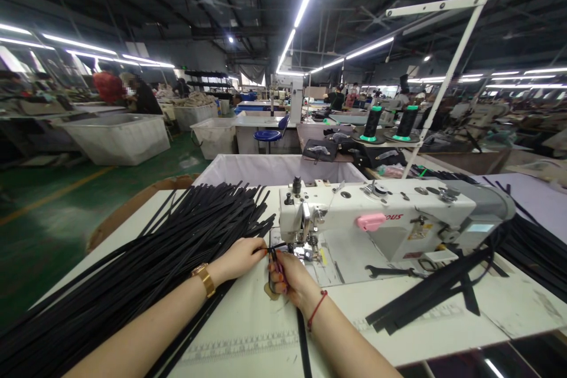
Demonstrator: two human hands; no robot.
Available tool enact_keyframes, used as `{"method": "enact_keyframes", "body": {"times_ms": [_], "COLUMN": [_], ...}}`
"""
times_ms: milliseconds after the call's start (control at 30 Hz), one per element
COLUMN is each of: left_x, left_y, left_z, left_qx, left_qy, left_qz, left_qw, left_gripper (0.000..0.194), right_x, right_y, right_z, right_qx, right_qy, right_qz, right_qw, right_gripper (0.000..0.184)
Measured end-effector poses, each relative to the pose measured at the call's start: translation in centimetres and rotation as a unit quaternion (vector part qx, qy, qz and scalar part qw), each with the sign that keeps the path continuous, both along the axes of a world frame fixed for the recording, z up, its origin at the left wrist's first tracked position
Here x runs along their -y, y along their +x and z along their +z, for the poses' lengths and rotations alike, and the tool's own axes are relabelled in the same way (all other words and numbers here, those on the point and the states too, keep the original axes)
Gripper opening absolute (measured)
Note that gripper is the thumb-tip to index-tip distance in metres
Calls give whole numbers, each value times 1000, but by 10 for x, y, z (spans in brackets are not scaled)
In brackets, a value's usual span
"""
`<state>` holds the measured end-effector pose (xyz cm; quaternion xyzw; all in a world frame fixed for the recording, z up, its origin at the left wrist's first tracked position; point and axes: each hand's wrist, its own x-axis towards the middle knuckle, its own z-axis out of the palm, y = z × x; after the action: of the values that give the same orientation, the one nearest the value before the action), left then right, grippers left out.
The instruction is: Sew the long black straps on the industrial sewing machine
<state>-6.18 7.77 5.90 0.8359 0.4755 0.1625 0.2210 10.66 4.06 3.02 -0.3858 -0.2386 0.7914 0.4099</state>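
Note:
My left hand (246,257), with a gold watch at the wrist, pinches the end of a narrow black strap (279,244) just left of the sewing machine's needle area. Beside it my right hand (292,277) is closed around a small tool with a dark reddish handle (280,269), which looks like thread snips; its tips meet the strap at my left fingertips. The white sewing machine (341,218) stands just right of both hands. Under my left forearm lies a big pile of black straps (177,254). Another black strap (303,342) runs below my right wrist toward the table's near edge.
A wrench (394,272) and cut black strips (425,295) lie right of the machine. Behind it stand a lined bin (274,168) and two black thread cones (372,123). More straps (540,248) lie far right. Other people work in the background.

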Motion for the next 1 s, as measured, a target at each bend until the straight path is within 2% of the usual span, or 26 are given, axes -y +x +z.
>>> {"method": "enact_keyframes", "body": {"times_ms": [167,500,700,800,867,933,1000], "left_x": [-1,-5,-1,-4,-10,-12,-1], "left_y": [0,1,2,2,-5,-25,-63], "left_z": [-1,-4,-3,14,35,62,92], "left_qx": [8,32,40,77,136,194,213], "left_qy": [-6,-19,12,73,148,243,334], "left_qz": [0,-6,9,23,76,154,225], "left_qw": [1000,999,999,994,977,938,890], "left_gripper": [21,22,17,16,22,27,32], "right_x": [1,2,4,19,38,63,91], "right_y": [3,-3,-2,0,4,11,24], "right_z": [1,-1,5,17,25,29,26], "right_qx": [-9,15,34,31,12,-9,-8], "right_qy": [23,60,67,75,78,78,74], "right_qz": [-4,-60,-99,-113,-104,-84,-66], "right_qw": [1000,996,992,990,991,993,995], "right_gripper": [19,32,33,36,39,39,38]}}
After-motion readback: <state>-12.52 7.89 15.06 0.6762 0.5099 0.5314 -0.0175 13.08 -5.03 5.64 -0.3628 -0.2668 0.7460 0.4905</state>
